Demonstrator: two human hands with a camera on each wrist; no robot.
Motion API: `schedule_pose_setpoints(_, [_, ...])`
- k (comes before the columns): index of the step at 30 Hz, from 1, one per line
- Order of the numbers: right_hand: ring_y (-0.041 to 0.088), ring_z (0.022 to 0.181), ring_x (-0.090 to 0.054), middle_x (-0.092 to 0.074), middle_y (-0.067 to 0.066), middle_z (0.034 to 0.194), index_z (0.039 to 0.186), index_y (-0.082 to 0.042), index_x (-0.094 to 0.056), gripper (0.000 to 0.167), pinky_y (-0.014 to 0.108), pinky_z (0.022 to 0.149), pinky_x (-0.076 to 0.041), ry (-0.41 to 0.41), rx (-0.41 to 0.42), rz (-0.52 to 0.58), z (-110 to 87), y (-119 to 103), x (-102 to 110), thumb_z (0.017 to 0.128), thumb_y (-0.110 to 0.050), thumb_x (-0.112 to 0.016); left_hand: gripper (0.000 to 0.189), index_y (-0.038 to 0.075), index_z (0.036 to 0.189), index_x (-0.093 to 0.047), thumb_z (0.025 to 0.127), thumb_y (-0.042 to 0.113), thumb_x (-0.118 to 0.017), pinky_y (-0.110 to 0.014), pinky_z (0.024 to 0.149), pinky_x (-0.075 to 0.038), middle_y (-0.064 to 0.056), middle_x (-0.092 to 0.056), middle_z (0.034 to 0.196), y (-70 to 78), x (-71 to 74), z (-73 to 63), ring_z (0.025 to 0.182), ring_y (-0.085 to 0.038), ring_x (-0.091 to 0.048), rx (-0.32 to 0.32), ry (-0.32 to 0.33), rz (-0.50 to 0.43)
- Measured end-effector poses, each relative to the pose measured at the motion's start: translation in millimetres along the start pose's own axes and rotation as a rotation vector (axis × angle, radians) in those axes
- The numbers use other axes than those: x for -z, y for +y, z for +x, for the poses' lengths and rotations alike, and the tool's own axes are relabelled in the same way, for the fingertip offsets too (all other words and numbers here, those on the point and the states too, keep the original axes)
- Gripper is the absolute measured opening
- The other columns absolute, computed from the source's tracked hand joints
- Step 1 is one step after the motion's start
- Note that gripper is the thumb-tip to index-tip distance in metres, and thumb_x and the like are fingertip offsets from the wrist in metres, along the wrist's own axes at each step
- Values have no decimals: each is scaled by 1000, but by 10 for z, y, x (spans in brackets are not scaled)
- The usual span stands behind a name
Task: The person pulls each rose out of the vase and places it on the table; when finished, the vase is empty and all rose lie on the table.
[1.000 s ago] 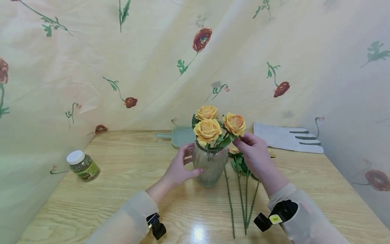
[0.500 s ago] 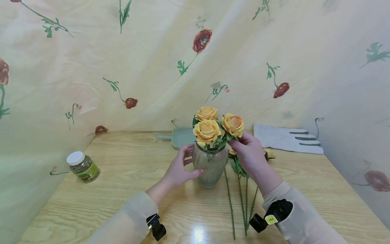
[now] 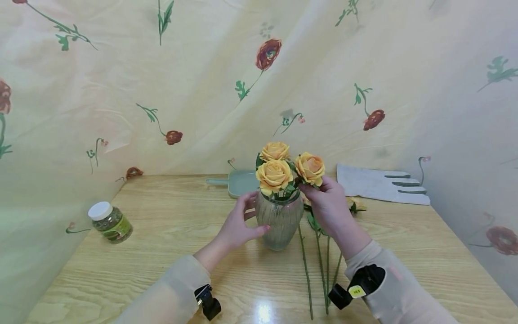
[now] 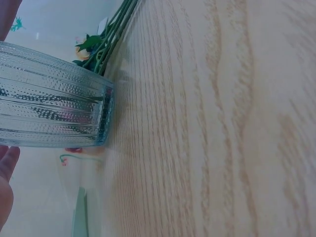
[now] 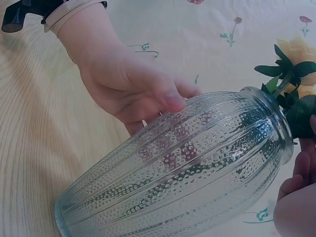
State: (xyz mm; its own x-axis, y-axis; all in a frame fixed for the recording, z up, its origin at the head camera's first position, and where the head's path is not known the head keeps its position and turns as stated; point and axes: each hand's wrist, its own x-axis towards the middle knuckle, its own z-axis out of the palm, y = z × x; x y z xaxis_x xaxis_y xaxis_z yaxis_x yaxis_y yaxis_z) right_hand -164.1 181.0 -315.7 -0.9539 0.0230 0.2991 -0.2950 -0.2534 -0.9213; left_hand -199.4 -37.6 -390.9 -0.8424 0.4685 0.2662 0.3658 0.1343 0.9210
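A ribbed glass vase (image 3: 279,225) stands upright on the wooden table, bumpy texture showing in the right wrist view. My left hand (image 3: 238,227) holds its left side, thumb in front and fingers reaching behind the glass. Two yellow roses (image 3: 274,175) rise from the mouth. Just right of them is a third yellow rose (image 3: 310,168), its head leaning over the rim. My right hand (image 3: 329,204) pinches this rose just below the bloom, beside the vase's neck; the pinched stem is mostly hidden by fingers and leaves.
Several loose roses lie right of the vase, their green stems (image 3: 306,274) pointing toward me and one bloom (image 3: 357,205) showing past my right hand. Behind stand a pale green dustpan (image 3: 243,183) and a grey glove (image 3: 372,182). A white-lidded jar (image 3: 111,222) sits at left.
My right hand has shifted slightly left, closer to the vase's neck, and the pinched rose has dipped a little. The left hand and vase stay put.
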Motion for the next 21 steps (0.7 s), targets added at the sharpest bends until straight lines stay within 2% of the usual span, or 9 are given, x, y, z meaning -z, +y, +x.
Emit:
schedule_pose_setpoints(4, [20,131,-33,-43,6,134,128,-5,-53,38,33,108,-30,48,-28,7,0,-40,-19,91,4,-55,81,13,140,-29,75,15,-78,-37,100,-42,-8,-42,134,10,-2,0,123,-24,-43,-4,2,2])
schedule_pose_setpoints(8, [20,130,-34,-42,6,134,133,1,-46,43,30,106,-33,77,-39,9,-2,-59,-25,91,4,-54,81,13,140,-30,74,15,-78,-36,100,-42,-6,-43,134,17,-4,5,123,-22,-43,12,4,1])
schedule_pose_setpoints(16, [18,129,-35,-45,4,131,128,-6,-53,38,27,104,-35,78,-7,41,4,-65,-27,91,3,-55,81,13,140,-30,74,15,-78,-36,101,-41,-6,-43,133,20,-8,8,123,-23,-43,18,2,3])
schedule_pose_setpoints(21, [15,119,-41,-49,1,122,119,-15,-60,33,24,96,-39,70,34,77,22,-84,-35,91,2,-57,81,14,140,-30,74,16,-78,-36,101,-41,-6,-43,134,8,-7,10,123,-22,-43,13,1,4])
